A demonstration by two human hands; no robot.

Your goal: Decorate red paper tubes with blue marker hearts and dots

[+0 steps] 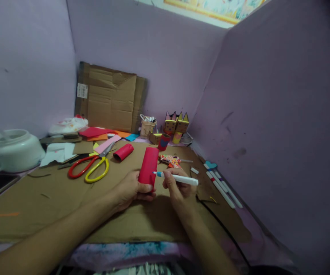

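My left hand [133, 191] is closed around the lower end of a red paper-covered tube [148, 164], which stands tilted above the cardboard. Pinched in my right hand [179, 191] is a white marker [184, 179] with a blue tip end. Its tip points left and lies at the tube's right side; whether it touches the paper I cannot tell. A second, shorter red tube [124, 152] lies just beyond my left hand. Scissors [96, 168] with one red and one yellow handle rest to the left of it, blades pointing away.
A cardboard sheet [67, 217] covers the table. Several markers [220, 187] lie along the right wall. At the back are coloured papers [96, 132], a pen holder [148, 126], small cardboard crowns [176, 124] and leaning cardboard [111, 97]. A white pot [14, 152] stands at left.
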